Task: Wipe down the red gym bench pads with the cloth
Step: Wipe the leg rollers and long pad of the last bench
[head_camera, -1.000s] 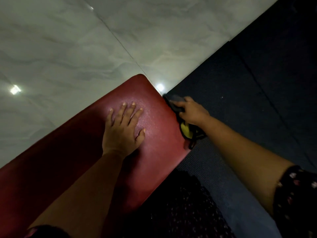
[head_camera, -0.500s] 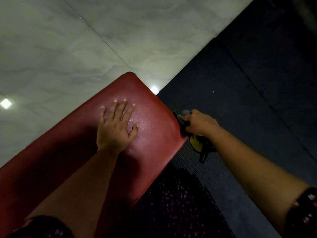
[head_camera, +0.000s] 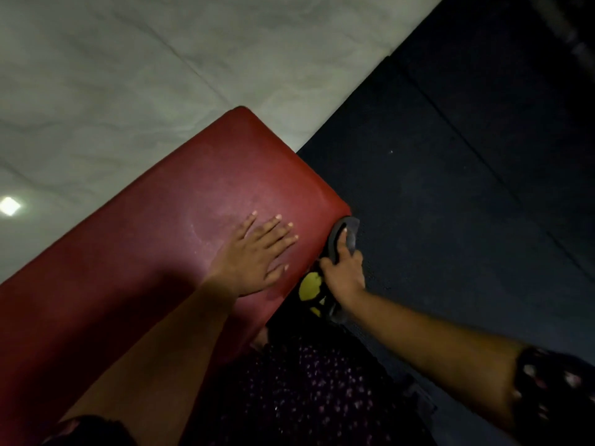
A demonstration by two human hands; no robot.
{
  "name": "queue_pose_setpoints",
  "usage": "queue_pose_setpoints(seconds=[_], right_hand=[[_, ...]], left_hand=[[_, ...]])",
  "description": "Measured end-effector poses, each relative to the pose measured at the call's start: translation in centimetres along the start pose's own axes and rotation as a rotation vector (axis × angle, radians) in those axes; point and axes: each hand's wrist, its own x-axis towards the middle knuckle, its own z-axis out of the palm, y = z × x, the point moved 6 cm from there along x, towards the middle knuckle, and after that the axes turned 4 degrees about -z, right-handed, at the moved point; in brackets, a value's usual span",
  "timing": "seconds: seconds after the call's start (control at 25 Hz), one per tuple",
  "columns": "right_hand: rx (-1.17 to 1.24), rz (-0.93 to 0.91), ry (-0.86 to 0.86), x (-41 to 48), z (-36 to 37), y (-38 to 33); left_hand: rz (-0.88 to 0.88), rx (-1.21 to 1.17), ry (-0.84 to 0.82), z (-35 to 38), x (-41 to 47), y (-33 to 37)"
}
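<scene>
Right hand [head_camera: 343, 278] curled tight round the bunched cloth [head_camera: 347, 235], against the red pad [head_camera: 193, 194] side edge near its end corner. Left hand [head_camera: 254, 255] flat, fingers spread, on pad top. Risk: bunched cloth skips patches; bracing palm may smear the top.

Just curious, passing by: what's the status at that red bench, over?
Left hand flat on red pad. Right hand grips cloth at pad's edge. Nothing in the way.

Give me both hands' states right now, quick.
Left hand: open, flat on the red bench pad.
Right hand: closed, gripping the grey-and-yellow cloth at the pad's side edge.
</scene>
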Motion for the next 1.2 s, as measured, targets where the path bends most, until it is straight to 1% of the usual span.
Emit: queue_pose_setpoints(seconds=[0.04,0.08,0.2,0.28,0.36,0.44,0.48,0.56,0.64,0.68,0.72,0.76,0.84,0.92,0.96,1.0,1.04,1.08,1.12,1.2], right_hand=[[-0.060,-0.024,0.016,-0.1,0.5,-0.1],[-0.062,-0.029,0.055,0.4,0.5,-0.2],[0.112,0.067,0.149,1.3,0.1,-0.6],[0.103,0.085,0.176,-1.1,1.9,-0.7],[0.046,-0.018,0.122,-5.3,5.4,-0.4],[0.025,-0.129,0.054,-8.6,8.1,0.4],[0.049,-0.127,0.062,-8.4,8.1,0.6],[0.163,-0.034,0.128,-4.5,6.3,1.2],[0.328,0.021,0.193,0.4,3.1,1.6],[0.403,0.043,0.197,2.2,1.4,1.7],[0.426,0.034,0.175,3.3,0.6,1.6],[0.388,0.012,0.164,3.1,0.7,1.3],[0.297,-0.006,0.128,-0.1,3.4,1.6],[0.239,0.001,-0.010,-5.0,8.3,2.9],[0.161,-0.019,-0.098,-6.4,11.1,4.8],[0.073,-0.051,-0.184,-7.1,13.9,7.1],[0.027,-0.073,-0.226,-6.2,15.3,8.8],[0.077,-0.088,-0.223,-4.7,15.3,9.0],[0.233,-0.045,-0.192,-3.7,14.0,8.2],[0.438,0.007,-0.054,-3.8,9.3,3.9]], left_hand=[[-0.010,0.013,0.019,-0.3,-0.7,0.0],[-0.023,0.025,0.030,-0.7,-1.3,-0.3],[-0.052,0.017,-0.014,-1.0,-3.4,-2.0],[-0.052,-0.006,-0.055,-0.9,-5.4,-2.8],[-0.070,-0.008,-0.052,-1.2,-6.6,-2.9],[-0.140,-0.023,-0.031,-1.7,-7.5,-2.6],[-0.170,-0.035,-0.020,-2.0,-8.0,-2.5],[-0.189,-0.044,-0.007,-2.3,-9.5,-1.9],[-0.191,-0.030,0.009,-2.4,-11.0,-1.2],[-0.202,-0.029,0.020,-2.4,-11.4,-0.8],[-0.222,-0.034,0.029,-2.4,-11.5,-0.5],[-0.238,-0.040,0.033,-2.3,-11.4,-0.2],[-0.239,-0.038,0.010,-1.8,-11.1,0.6],[-0.256,-0.039,-0.007,-1.8,-11.0,1.0],[-0.273,-0.048,-0.015,-1.8,-11.1,1.0],[-0.291,-0.053,-0.035,-1.8,-11.4,0.8],[-0.319,-0.048,-0.046,-2.0,-11.9,0.5],[-0.347,-0.037,-0.043,-2.4,-12.6,0.2],[-0.368,-0.032,-0.037,-2.6,-13.6,-0.1],[-0.390,-0.027,-0.018,-2.8,-15.8,-0.1]])
